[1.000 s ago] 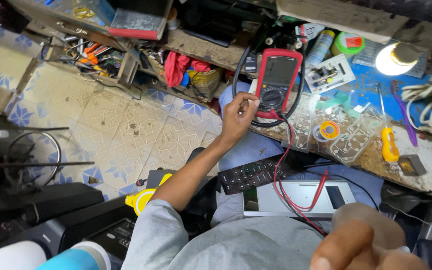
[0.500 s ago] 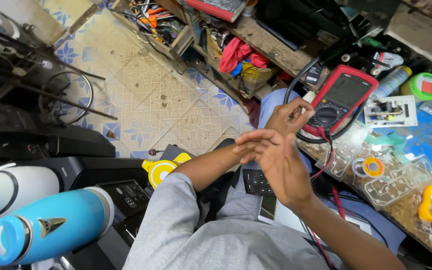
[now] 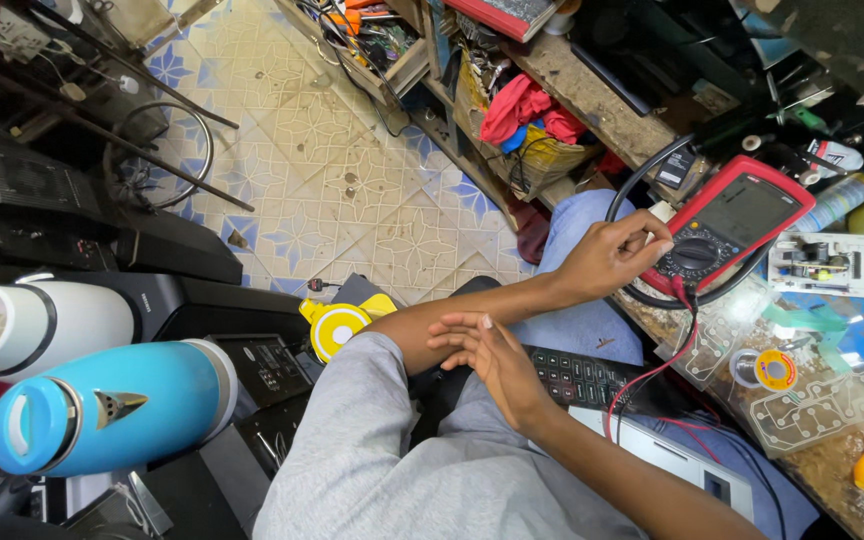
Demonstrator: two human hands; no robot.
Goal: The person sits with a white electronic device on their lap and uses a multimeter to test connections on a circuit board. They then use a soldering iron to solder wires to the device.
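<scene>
Fingers of the left hand (image 3: 607, 262) are curled together on the round dial of the red-cased digital multimeter with a grey screen (image 3: 727, 232), which leans at the near edge of the cluttered workbench on the right, its red and black test leads (image 3: 674, 345) trailing down toward the lap. The right hand (image 3: 492, 358) lies open, fingers spread a little apart and gripping nothing, resting against the left forearm just above the black remote control with rows of small keys (image 3: 584, 380) on the lap. Half a second earlier both hands were close together near the meter, the right one raised in front of the left wrist; now the right hand has dropped lower along the forearm while the left has stayed on the meter. On the bench near the meter lie a small yellow roll of tape (image 3: 776, 368) and clear printed membrane sheets (image 3: 824, 405). At the near left sit a light-blue flask (image 3: 122, 405) and a white flask (image 3: 47, 325), side by side.
</scene>
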